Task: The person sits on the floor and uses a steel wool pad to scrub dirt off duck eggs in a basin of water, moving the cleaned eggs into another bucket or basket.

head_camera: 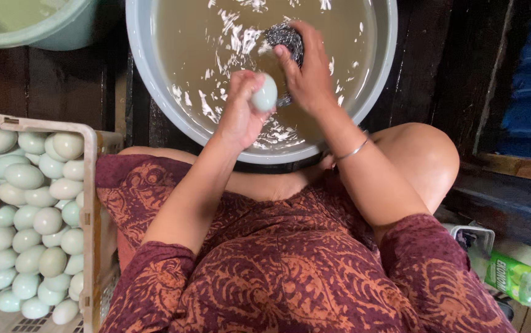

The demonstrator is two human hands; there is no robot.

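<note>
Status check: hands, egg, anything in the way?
Left hand grips pale egg. Right hand holds steel scourer over grey basin. Nothing blocking.

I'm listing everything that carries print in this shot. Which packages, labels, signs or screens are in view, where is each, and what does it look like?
Plastic bottle: lower right corner, lying on its side beside the person's knee; clear body with a bright green label bearing white print.
Small box-like item: just above the bottle, white rim with a dark inside; too small to tell what it is.
No signs or screens show.
</note>
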